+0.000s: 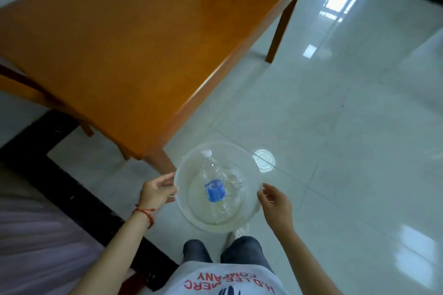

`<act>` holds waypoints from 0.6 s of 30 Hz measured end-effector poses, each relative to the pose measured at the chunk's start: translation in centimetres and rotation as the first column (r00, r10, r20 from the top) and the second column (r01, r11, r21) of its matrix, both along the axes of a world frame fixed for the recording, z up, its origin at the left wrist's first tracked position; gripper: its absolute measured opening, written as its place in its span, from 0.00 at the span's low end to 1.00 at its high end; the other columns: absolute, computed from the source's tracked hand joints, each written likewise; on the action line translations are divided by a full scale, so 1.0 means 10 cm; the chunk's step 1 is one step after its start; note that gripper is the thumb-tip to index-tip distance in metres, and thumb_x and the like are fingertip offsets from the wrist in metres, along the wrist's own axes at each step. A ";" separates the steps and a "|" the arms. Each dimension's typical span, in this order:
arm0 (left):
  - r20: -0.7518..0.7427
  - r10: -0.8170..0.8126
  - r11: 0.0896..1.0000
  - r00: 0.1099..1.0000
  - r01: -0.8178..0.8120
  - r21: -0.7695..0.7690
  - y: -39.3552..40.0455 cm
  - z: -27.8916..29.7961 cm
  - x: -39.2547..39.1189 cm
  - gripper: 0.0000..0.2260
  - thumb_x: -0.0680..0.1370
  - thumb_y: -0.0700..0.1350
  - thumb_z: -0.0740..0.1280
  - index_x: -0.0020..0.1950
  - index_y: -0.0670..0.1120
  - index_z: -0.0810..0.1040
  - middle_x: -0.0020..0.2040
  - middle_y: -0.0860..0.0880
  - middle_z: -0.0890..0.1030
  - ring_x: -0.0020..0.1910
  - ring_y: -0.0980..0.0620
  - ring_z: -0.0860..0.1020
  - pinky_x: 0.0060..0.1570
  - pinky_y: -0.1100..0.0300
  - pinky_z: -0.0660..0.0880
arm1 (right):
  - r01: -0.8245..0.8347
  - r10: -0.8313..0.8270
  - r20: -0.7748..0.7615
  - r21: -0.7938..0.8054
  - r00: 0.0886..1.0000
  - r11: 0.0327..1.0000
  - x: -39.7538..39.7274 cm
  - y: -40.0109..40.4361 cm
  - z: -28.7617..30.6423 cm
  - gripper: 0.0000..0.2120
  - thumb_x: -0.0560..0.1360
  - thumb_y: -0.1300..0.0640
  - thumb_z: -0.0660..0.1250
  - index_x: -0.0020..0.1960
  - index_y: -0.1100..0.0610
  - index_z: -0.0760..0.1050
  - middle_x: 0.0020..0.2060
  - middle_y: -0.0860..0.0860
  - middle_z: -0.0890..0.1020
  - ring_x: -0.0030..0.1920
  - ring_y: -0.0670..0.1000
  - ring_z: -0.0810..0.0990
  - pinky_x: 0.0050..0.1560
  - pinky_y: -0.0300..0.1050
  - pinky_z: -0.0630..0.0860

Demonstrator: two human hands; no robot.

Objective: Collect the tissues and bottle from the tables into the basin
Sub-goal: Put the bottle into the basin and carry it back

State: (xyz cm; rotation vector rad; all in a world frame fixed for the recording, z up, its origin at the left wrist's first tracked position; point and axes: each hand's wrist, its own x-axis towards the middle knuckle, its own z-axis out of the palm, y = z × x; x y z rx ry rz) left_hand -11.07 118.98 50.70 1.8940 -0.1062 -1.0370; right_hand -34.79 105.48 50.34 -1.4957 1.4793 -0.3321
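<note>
You are standing in dark trousers and white printed shirt, carrying the round clear plastic basin at waist height. Your left hand is clamping its left rim, fingers closed on it; your right hand is pinching the right rim. Clear plastic bottle with blue label and white cap is lying inside, crumpled white tissues beside it. Orange wooden table beyond, over glossy pale tiled floor.

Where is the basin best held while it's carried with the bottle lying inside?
By the rim of the basin, at opposite sides, as the left hand and right hand do. It is wide, round and thin-walled, and the bottle lies across its middle.
</note>
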 end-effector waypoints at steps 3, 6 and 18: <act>0.011 -0.107 0.994 0.994 0.107 -0.017 -0.56 -0.01 -0.15 0.22 0.70 0.29 0.67 0.63 0.38 0.74 0.49 0.42 0.79 0.45 0.45 0.77 0.28 0.70 0.77 | 0.108 -0.108 0.014 -0.008 0.994 0.994 -0.26 -0.36 0.02 0.12 0.73 0.60 0.66 0.56 0.58 0.78 0.37 0.48 0.80 0.38 0.40 0.77 0.39 0.28 0.73; 0.025 -0.201 0.979 0.979 0.201 -0.020 -1.14 -0.02 -0.30 0.21 0.69 0.29 0.67 0.62 0.37 0.74 0.46 0.42 0.78 0.42 0.44 0.76 0.26 0.70 0.76 | 0.192 -0.191 0.024 -0.021 0.981 0.981 -0.50 -0.72 0.07 0.12 0.74 0.60 0.66 0.57 0.59 0.77 0.40 0.51 0.80 0.38 0.39 0.76 0.34 0.20 0.69; 0.016 -0.399 0.914 0.917 0.399 -0.075 -3.05 -0.02 -0.47 0.22 0.69 0.31 0.69 0.63 0.38 0.73 0.54 0.36 0.78 0.48 0.42 0.77 0.33 0.66 0.79 | 0.400 -0.398 0.047 -0.045 0.916 0.915 -0.90 -2.07 0.19 0.13 0.74 0.59 0.66 0.57 0.59 0.77 0.40 0.49 0.80 0.38 0.39 0.76 0.34 0.26 0.70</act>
